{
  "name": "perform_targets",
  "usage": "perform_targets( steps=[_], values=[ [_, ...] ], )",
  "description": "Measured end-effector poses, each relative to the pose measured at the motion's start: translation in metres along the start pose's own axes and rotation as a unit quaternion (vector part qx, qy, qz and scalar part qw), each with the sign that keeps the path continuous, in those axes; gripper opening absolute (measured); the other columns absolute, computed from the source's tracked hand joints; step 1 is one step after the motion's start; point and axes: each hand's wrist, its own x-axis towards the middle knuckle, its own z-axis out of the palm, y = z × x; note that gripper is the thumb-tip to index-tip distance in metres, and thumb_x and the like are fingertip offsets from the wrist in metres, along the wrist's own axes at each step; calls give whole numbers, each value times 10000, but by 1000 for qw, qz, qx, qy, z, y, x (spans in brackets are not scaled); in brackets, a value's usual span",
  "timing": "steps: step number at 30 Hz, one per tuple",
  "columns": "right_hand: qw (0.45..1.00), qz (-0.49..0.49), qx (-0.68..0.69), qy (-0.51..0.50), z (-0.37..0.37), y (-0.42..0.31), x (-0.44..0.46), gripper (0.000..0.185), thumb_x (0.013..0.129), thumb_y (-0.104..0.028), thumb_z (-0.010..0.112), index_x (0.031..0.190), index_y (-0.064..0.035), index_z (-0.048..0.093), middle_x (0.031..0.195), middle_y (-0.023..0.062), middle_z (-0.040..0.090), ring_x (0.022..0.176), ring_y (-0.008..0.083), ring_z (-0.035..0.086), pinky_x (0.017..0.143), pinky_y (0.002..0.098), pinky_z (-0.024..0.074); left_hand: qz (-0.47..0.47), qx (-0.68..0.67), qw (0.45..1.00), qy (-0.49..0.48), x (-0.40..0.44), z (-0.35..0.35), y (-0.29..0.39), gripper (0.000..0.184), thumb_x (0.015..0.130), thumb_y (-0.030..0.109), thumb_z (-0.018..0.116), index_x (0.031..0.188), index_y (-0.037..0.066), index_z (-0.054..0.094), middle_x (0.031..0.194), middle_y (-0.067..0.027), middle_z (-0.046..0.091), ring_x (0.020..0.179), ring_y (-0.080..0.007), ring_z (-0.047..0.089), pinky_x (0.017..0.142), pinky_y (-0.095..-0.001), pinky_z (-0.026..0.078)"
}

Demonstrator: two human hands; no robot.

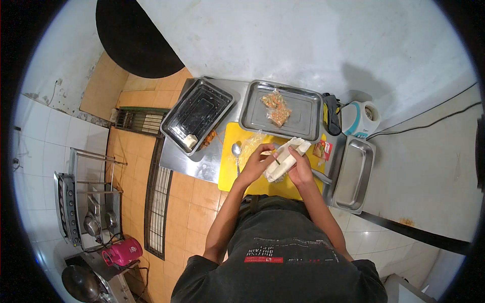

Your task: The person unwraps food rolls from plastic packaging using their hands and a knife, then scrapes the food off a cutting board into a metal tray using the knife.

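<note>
An oblong white piece (286, 160) with soft, uneven edges and a dark slit near its left side is held up over a yellow cutting board (230, 174). I cannot tell whether it is a food block or a folded wrapper. My right hand (301, 169) is closed around its right side, thumb on top. The fingers of my left hand (258, 164) are bent together and pinch its left edge by the slit. Beside my left hand lie a metal spoon (236, 150) and a crumpled clear plastic bag (250, 144). A knife blade (322, 177) shows beyond my right hand.
A dark tray (197, 108) with a white block (190, 141) stands at the left. Behind the board, a metal tray (247, 108) holds bagged chopped vegetables (277, 108). A red packet (325, 150), a steel pan (353, 174) and a white-and-teal appliance (361, 118) are at the right.
</note>
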Motion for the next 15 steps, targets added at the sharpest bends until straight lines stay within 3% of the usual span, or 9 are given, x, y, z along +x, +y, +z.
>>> perform_targets(
  steps=[1, 4, 7, 11, 14, 15],
  values=[
    [1000, 3, -2, -8, 2, -1, -1, 274, 945, -67, 590, 1209, -26, 530, 1130, 97, 622, 1046, 234, 628, 908, 386, 520, -4, 16, 999, -27, 0, 1, -1, 560, 918, 298, 680, 1332, -13, 468, 1230, -137, 570, 1139, -198, 549, 951, -323, 455],
    [999, 33, -25, -3, 4, -1, -2, 279, 949, -84, 586, 1217, -28, 528, 1140, 102, 620, 1042, 236, 628, 899, 383, 522, -54, 37, 994, -84, -10, 8, 15, 688, 896, 304, 690, 1424, -12, 382, 1323, -165, 533, 1248, -233, 497, 1054, -352, 384],
    [998, 39, -51, 13, 3, 1, -5, 291, 947, -104, 595, 1221, -29, 531, 1128, 101, 629, 1010, 233, 640, 830, 373, 544, -37, -7, 993, -116, -11, 16, 10, 761, 867, 315, 721, 1442, -26, 356, 1346, -172, 520, 1247, -236, 500, 1046, -346, 393],
    [997, 54, -46, -1, 3, -1, -6, 297, 944, -126, 606, 1217, -28, 538, 1105, 93, 640, 945, 219, 659, 737, 339, 558, -81, -30, 989, -117, -13, 20, 17, 707, 902, 294, 685, 1439, -29, 358, 1337, -156, 527, 1219, -226, 518, 1019, -335, 416],
    [998, 18, -56, 20, 10, 2, -8, 292, 940, -143, 614, 1198, -19, 554, 1067, 87, 649, 893, 201, 664, 685, 315, 552, -109, -98, 984, -99, -13, 21, 16, 569, 958, 258, 615, 1397, -36, 406, 1262, -149, 577, 1139, -202, 568, 950, -304, 459],
    [992, -1, -119, 29, 12, 1, -9, 293, 935, -154, 619, 1184, -11, 559, 1049, 87, 652, 878, 190, 662, 694, 312, 547, -122, -100, 982, -102, -12, 20, 14, 501, 978, 247, 583, 1360, -41, 435, 1213, -144, 600, 1082, -198, 600, 903, -303, 493]
  ],
)
